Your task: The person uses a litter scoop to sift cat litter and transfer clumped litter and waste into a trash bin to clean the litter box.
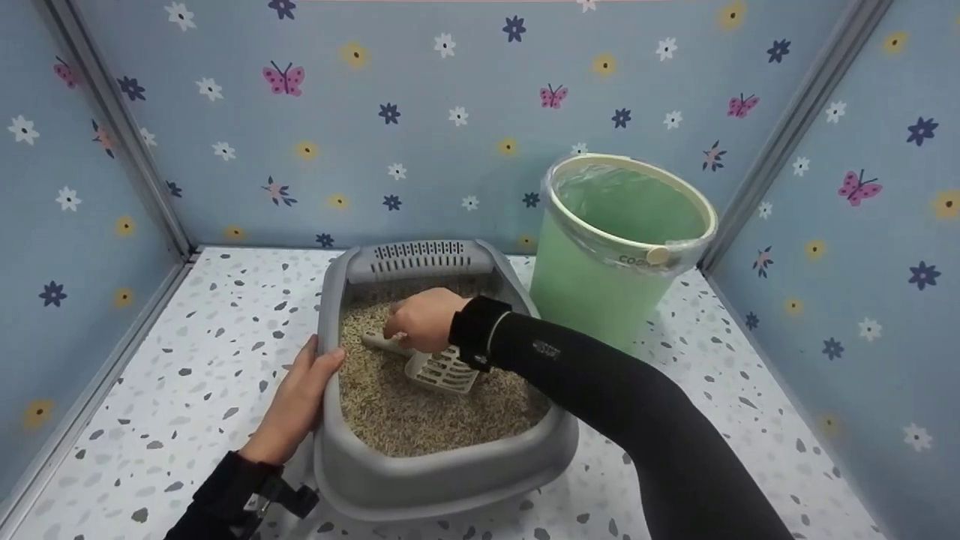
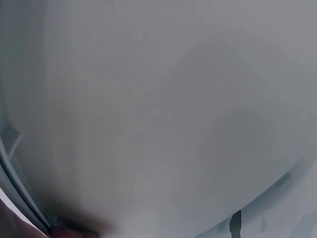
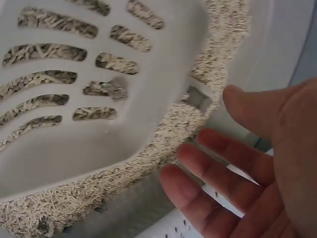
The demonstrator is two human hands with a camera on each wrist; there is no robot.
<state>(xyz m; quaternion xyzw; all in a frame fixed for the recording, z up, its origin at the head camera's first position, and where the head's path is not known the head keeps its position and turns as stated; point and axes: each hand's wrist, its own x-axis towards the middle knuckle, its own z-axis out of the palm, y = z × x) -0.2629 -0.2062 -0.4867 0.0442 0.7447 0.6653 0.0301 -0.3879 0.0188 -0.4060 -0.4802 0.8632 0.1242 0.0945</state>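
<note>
A grey litter box [image 1: 442, 480] holds pale pellet litter [image 1: 442, 420]. My left hand [image 1: 300, 397] grips its left rim, thumb over the top edge and fingers along the outside; the left wrist view is mostly filled by the grey wall [image 2: 148, 109]. A light slotted litter scoop [image 1: 442, 373] lies on the litter, its handle toward the far left. My right hand [image 1: 427, 319] hovers over the handle, largely hiding it in the head view. In the right wrist view its thumb and loosely bent fingers [image 3: 183, 191] are spread apart beside the scoop [image 3: 143, 94].
A green bin [image 1: 592, 285] with a clear plastic liner stands behind the box on the right. Flower-patterned panels [image 1: 420, 90] enclose the speckled white surface [image 1: 202, 352] at the back and both sides. My right sleeve [image 1: 600, 382] crosses the box's right rim.
</note>
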